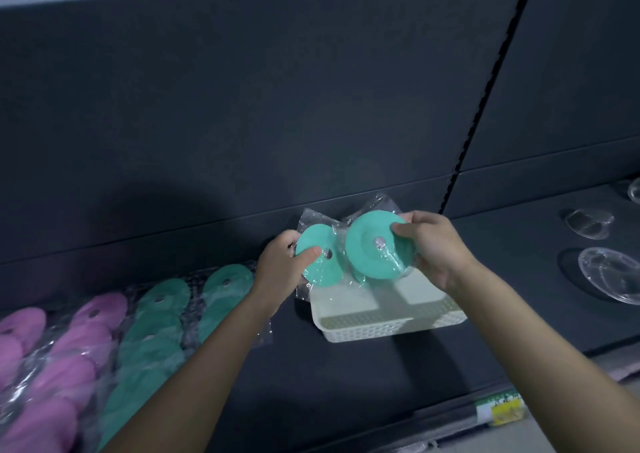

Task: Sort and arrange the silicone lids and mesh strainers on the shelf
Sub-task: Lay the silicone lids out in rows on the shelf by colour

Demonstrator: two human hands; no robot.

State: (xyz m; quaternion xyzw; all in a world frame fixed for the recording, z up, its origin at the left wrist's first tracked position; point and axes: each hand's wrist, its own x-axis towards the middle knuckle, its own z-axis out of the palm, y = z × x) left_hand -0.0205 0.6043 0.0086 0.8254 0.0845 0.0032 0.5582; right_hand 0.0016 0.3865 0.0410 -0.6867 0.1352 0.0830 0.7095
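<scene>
Above the dark shelf (346, 366) I hold two teal silicone lids, each in a clear plastic wrapper. My left hand (280, 272) grips the smaller-looking lid (320, 265) with the thumb across its face. My right hand (433, 244) pinches the larger-looking lid (372, 244) at its right edge. The two lids nearly touch, above a white perforated basket (388, 326). At the shelf's left lie rows of wrapped lids: teal lids (156, 321) and pink lids (69, 359).
Clear round items (611, 274) lie on the shelf to the right, one more clear item (588, 222) behind them. A vertical slotted upright (485, 99) divides the dark back panel. A yellow-green price label (502, 411) sits on the shelf's front edge.
</scene>
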